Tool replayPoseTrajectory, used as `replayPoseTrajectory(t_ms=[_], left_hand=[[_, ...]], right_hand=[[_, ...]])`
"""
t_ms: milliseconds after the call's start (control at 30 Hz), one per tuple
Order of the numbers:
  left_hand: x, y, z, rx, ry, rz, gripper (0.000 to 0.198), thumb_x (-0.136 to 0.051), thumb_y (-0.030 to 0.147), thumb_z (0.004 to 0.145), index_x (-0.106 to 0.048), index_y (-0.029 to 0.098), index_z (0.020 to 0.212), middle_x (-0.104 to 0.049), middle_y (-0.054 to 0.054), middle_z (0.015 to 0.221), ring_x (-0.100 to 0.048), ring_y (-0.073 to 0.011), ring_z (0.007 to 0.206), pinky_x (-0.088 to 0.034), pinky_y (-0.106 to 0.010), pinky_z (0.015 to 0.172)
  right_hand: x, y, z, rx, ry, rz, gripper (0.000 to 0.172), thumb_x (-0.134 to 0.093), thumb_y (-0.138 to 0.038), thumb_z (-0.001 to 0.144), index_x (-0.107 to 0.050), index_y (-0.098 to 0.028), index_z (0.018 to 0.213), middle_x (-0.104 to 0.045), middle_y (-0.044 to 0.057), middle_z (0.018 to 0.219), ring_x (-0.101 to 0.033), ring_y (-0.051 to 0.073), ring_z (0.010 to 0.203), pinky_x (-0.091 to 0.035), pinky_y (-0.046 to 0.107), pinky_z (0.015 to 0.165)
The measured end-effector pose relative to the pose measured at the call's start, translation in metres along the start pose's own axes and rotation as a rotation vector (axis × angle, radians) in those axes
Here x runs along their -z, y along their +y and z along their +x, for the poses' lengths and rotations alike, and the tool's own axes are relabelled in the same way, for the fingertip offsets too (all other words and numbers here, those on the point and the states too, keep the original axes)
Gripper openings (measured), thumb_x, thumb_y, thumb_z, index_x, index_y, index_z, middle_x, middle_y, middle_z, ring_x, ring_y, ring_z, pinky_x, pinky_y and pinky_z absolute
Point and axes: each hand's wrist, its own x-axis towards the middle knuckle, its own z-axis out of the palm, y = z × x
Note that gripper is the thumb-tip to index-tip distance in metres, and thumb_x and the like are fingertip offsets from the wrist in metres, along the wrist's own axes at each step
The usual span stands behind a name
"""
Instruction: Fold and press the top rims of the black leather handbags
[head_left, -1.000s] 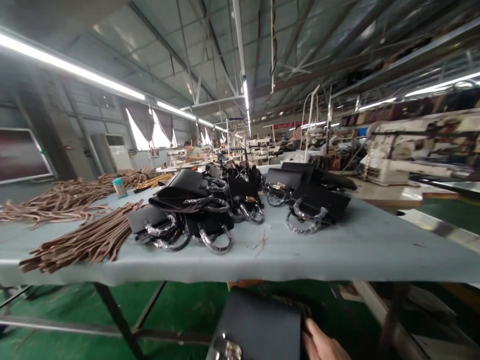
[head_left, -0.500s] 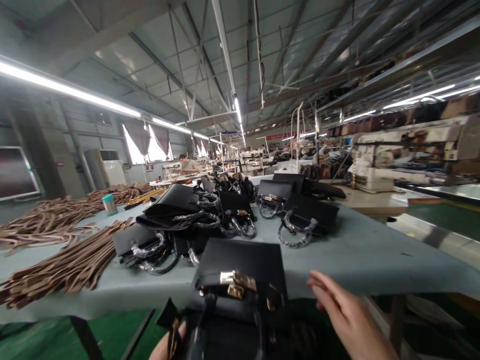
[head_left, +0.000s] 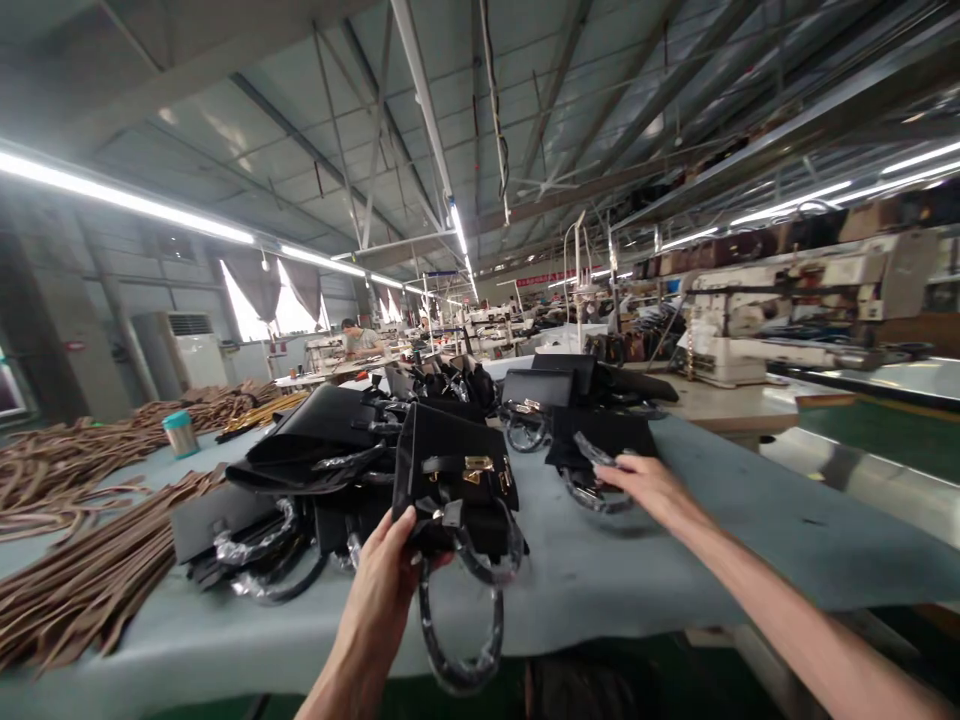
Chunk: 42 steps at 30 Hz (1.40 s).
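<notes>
My left hand [head_left: 386, 565] grips a black handbag [head_left: 457, 450] by its lower left side, thumb on the front. The bag has gold clasps, and its two plastic-wrapped handles hang toward me, below the body. To the right, the fingers of my right hand [head_left: 637, 480] are closed on a wrapped handle of a second black handbag [head_left: 600, 432], which lies on the table. Part of that bag is hidden behind the hand. Several more black handbags [head_left: 315, 430] are heaped left of and behind the held one.
The table [head_left: 600, 580] has a pale blue-green cover. Brown leather strips [head_left: 105, 580] lie in bundles on its left, beside a teal-lidded cup [head_left: 180, 435]. A sewing machine [head_left: 727, 350] stands at the right. A person [head_left: 360, 340] sits far back.
The held handbag has moved up and forward, from near my body to over the table. My right hand has reached forward and taken hold of the other bag's handle.
</notes>
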Motion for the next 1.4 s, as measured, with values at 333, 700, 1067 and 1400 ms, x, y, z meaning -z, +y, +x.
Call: replayPoseTrajectory(t_ms=[333,700,1067,1400], left_hand=[[-0.053,-0.058,0.055,0.152,-0.110,-0.166,0.003,-0.054,0.013,0.079,-0.054,0.014,0.082,-0.061,-0.002,0.072,-0.058,-0.0111,0.056,-0.055,-0.029,0.057],[-0.093,-0.100,0.092,0.293,-0.175,-0.175,0.006,-0.050,0.020,0.084,-0.049,0.015,0.088,-0.059,-0.002,0.072,-0.058,-0.0123,0.052,-0.054,-0.033,0.055],[-0.099,-0.119,0.085,0.347,-0.346,-0.114,0.013,-0.049,0.023,0.084,-0.051,0.012,0.091,-0.063,-0.009,0.079,-0.063,-0.0173,0.061,-0.053,-0.031,0.061],[-0.088,-0.112,0.080,0.297,-0.375,-0.152,0.011,-0.051,0.008,0.076,-0.049,0.013,0.085,-0.064,-0.007,0.079,-0.064,-0.0186,0.062,-0.054,-0.033,0.061]], right_hand=[[0.095,0.089,-0.073,-0.255,0.192,1.198,0.042,-0.062,-0.050,0.070,-0.036,-0.025,0.049,-0.031,-0.003,0.053,-0.036,0.009,0.047,-0.031,0.032,0.043],[0.082,0.089,-0.081,-0.206,0.110,1.170,0.051,-0.060,-0.052,0.071,-0.029,-0.018,0.049,-0.026,-0.006,0.056,-0.029,0.008,0.048,-0.030,0.024,0.044],[0.004,0.000,-0.106,0.170,0.221,-0.725,0.021,-0.063,-0.039,0.072,-0.061,-0.019,0.078,-0.061,0.010,0.094,-0.057,0.029,0.083,-0.041,0.038,0.068],[0.010,0.010,-0.074,0.161,0.211,-0.484,0.021,-0.039,-0.022,0.083,-0.060,-0.018,0.083,-0.067,0.004,0.070,-0.061,0.018,0.066,-0.041,0.026,0.060]])
